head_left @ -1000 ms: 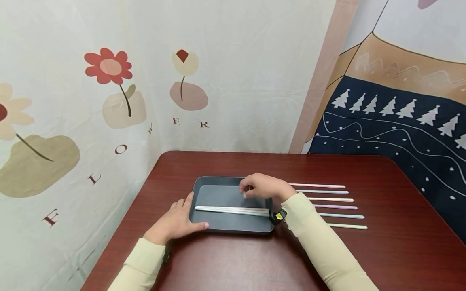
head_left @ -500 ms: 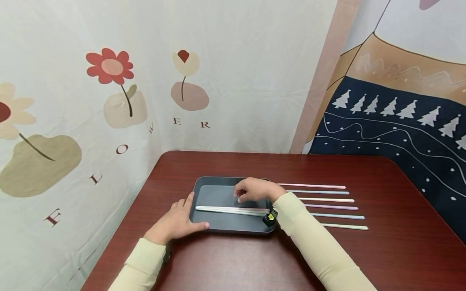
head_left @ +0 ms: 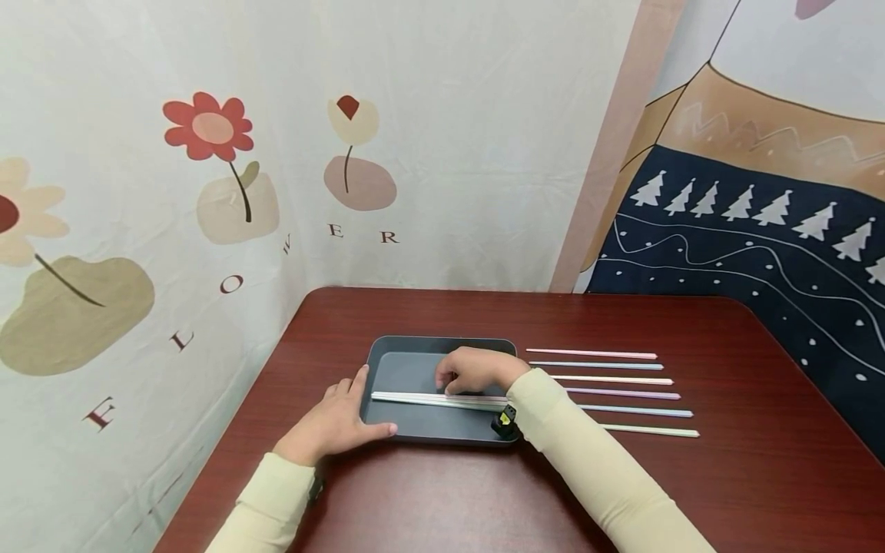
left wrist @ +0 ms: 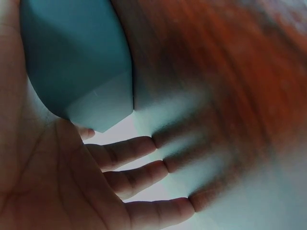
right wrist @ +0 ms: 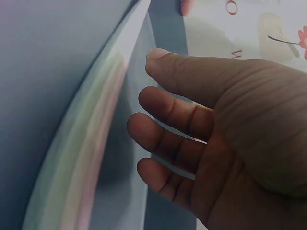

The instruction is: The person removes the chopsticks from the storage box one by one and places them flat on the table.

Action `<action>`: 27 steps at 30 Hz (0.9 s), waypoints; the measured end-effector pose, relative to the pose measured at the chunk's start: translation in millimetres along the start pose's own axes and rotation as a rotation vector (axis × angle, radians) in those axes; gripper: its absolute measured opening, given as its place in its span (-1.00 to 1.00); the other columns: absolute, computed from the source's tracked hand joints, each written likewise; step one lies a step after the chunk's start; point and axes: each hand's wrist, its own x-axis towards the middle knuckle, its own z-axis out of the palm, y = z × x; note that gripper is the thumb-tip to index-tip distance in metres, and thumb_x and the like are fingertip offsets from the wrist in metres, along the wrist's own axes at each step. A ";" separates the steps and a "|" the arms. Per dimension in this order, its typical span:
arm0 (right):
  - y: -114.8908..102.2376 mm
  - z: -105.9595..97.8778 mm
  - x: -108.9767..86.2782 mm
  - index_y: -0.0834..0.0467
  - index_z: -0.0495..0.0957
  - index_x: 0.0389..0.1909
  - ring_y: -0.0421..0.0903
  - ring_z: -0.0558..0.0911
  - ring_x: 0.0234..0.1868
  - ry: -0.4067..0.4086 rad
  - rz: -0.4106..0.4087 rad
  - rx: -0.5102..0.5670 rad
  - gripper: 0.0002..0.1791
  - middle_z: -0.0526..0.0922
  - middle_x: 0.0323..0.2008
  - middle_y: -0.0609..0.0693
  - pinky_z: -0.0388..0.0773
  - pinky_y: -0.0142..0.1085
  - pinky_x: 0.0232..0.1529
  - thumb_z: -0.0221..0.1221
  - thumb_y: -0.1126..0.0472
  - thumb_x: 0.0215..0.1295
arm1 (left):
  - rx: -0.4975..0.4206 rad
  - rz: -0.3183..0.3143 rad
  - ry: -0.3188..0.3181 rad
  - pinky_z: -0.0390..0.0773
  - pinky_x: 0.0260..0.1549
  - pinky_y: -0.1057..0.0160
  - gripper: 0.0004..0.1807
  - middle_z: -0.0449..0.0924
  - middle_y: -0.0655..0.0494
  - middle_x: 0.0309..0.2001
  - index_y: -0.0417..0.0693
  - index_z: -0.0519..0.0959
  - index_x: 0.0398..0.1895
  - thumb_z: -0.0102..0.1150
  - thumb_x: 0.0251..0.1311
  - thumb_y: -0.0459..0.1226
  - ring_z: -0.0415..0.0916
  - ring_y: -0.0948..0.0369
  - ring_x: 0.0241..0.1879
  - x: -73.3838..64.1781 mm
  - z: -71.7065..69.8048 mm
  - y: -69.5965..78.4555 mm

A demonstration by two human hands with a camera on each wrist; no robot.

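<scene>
A dark grey tray (head_left: 408,370) lies on the table, holding a bundle of pale pastel chopsticks (head_left: 408,397) across its middle. My left hand (head_left: 335,421) rests spread at the tray's left end, thumb on the near rim and fingers along the outer side; the left wrist view has the tray wall (left wrist: 81,52) against the palm. Over the tray, my right hand (head_left: 477,369) hangs with loosely bent fingers, fingertips right by the bundle. Seen from the right wrist, the chopsticks (right wrist: 91,139) run beside the fingertips, and nothing is between fingers and thumb.
To the right of the tray, several pastel chopsticks (head_left: 622,395) lie spaced out in parallel on the red-brown table (head_left: 747,476); my right forearm covers some of their left ends. A printed cloth (head_left: 470,153) hangs behind the table.
My right hand has moved left and toward me, lowering to the bundle in the tray. The left hand, the tray and the chopsticks have stayed put.
</scene>
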 end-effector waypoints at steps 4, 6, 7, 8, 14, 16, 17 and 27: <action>1.1 5.1 5.1 0.03 0.64 -0.23 -0.28 0.47 -0.37 0.004 -0.012 -0.005 -0.91 0.56 -0.39 -0.23 0.44 -0.36 -0.24 0.26 0.29 0.33 | -0.001 0.002 0.001 0.41 0.10 -0.17 0.44 0.32 -0.33 0.26 -0.30 -0.07 0.55 0.22 -0.16 0.50 0.24 -0.26 0.28 0.4 0.1 0.1; 1.7 7.3 7.0 0.04 0.64 -0.24 -0.28 0.46 -0.38 0.008 -0.018 -0.002 -0.92 0.55 -0.41 -0.22 0.43 -0.36 -0.26 0.26 0.30 0.33 | -0.004 -0.001 -0.002 0.42 0.10 -0.16 0.43 0.32 -0.32 0.26 -0.30 -0.07 0.56 0.23 -0.16 0.49 0.24 -0.25 0.28 0.5 0.0 0.2; 2.2 8.4 7.9 0.04 0.64 -0.24 -0.28 0.46 -0.39 0.009 -0.021 -0.001 -0.91 0.54 -0.41 -0.22 0.43 -0.37 -0.27 0.25 0.30 0.33 | -0.005 -0.003 -0.004 0.42 0.10 -0.16 0.43 0.32 -0.32 0.26 -0.29 -0.07 0.56 0.22 -0.16 0.50 0.24 -0.25 0.28 0.6 0.0 0.1; 2.6 9.3 8.6 0.04 0.64 -0.24 -0.28 0.45 -0.40 0.010 -0.022 0.003 -0.91 0.54 -0.42 -0.22 0.42 -0.37 -0.27 0.25 0.30 0.33 | -0.005 -0.005 -0.007 0.43 0.09 -0.15 0.44 0.32 -0.31 0.26 -0.29 -0.07 0.56 0.22 -0.16 0.50 0.24 -0.24 0.28 0.6 0.0 0.1; 5.6 12.6 11.7 0.02 0.64 -0.23 -0.28 0.44 -0.42 0.012 -0.018 0.029 -0.90 0.53 -0.44 -0.22 0.41 -0.37 -0.30 0.22 0.30 0.37 | -0.004 -0.009 -0.013 0.43 0.10 -0.15 0.44 0.31 -0.31 0.27 -0.29 -0.08 0.56 0.21 -0.16 0.51 0.23 -0.24 0.29 0.3 -0.1 0.4; 6.7 13.3 12.2 0.02 0.64 -0.24 -0.28 0.43 -0.43 0.014 -0.026 0.035 -0.89 0.53 -0.45 -0.21 0.41 -0.37 -0.31 0.21 0.30 0.37 | -0.005 -0.009 -0.012 0.42 0.10 -0.15 0.43 0.31 -0.31 0.27 -0.29 -0.08 0.56 0.22 -0.16 0.50 0.23 -0.24 0.29 0.6 -0.2 0.6; 7.1 13.4 12.4 0.01 0.64 -0.25 -0.28 0.44 -0.43 0.015 -0.030 0.038 -0.88 0.53 -0.45 -0.21 0.41 -0.37 -0.31 0.20 0.31 0.37 | -0.006 -0.010 -0.011 0.43 0.10 -0.15 0.43 0.32 -0.31 0.27 -0.28 -0.08 0.56 0.22 -0.15 0.50 0.23 -0.24 0.29 0.5 -0.4 0.9; 11.1 16.0 12.8 0.01 0.64 -0.25 -0.27 0.46 -0.39 0.052 -0.028 0.041 -0.87 0.55 -0.42 -0.22 0.43 -0.35 -0.27 0.17 0.31 0.39 | 0.005 -0.006 0.002 0.44 0.07 -0.15 0.44 0.33 -0.32 0.26 -0.29 -0.06 0.56 0.22 -0.17 0.51 0.26 -0.23 0.26 0.8 0.4 0.4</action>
